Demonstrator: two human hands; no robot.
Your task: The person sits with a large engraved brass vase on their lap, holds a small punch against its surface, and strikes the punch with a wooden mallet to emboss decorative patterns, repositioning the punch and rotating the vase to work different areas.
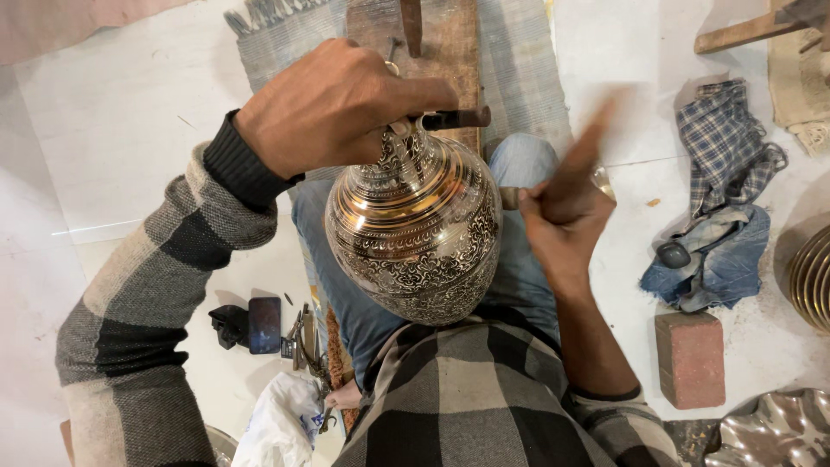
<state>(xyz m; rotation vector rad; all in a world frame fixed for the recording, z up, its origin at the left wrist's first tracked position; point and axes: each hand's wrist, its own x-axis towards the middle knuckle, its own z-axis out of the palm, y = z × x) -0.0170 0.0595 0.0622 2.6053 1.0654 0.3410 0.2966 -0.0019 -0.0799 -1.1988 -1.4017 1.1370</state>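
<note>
Your left hand (333, 108) pins a dark chisel (456, 118) to the engraved brass vase (415, 229) (resting in your lap), while your right hand (562, 212) is closed around a blurred mallet handle (581, 156).

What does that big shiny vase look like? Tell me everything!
The vase is round-bellied and looks like polished metal, gold and copper in tone, covered in dark engraved swirls with smooth shiny bands near its narrow neck. It lies tilted over the person's lap, neck pointing away from them. The left hand grips its neck, pressing a dark tool there. The right hand, blurred, is beside it.
</note>
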